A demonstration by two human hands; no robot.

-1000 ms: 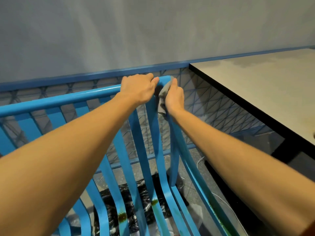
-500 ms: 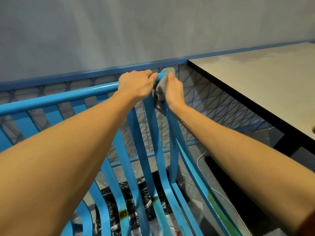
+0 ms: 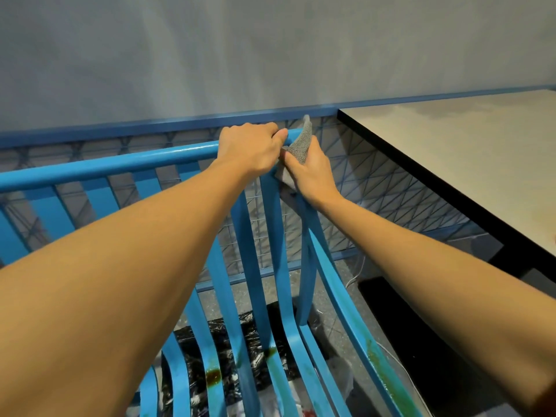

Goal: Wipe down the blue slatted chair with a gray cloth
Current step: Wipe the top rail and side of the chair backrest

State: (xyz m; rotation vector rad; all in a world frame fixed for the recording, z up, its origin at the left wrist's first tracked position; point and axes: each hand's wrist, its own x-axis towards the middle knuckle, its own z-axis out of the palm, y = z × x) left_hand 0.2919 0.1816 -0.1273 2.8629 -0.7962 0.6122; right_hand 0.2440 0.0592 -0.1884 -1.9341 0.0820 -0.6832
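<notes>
One rust-stained blue chair: left hand grips its rail, right hand holds gray cloth.

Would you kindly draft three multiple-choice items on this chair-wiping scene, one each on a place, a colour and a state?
1. Where is the gray cloth?
A. On the floor
B. At the right end of the chair's top rail
C. Draped over the seat slats

2. What colour is the table's edge?
A. Black
B. Red
C. White

3. What is the left hand doing?
A. Hanging free
B. Holding the cloth
C. Gripping the top rail

Answers: 1 B, the right hand holds it against that corner; 2 A, a black band borders the pale top; 3 C, its fingers curl over the rail.
</notes>
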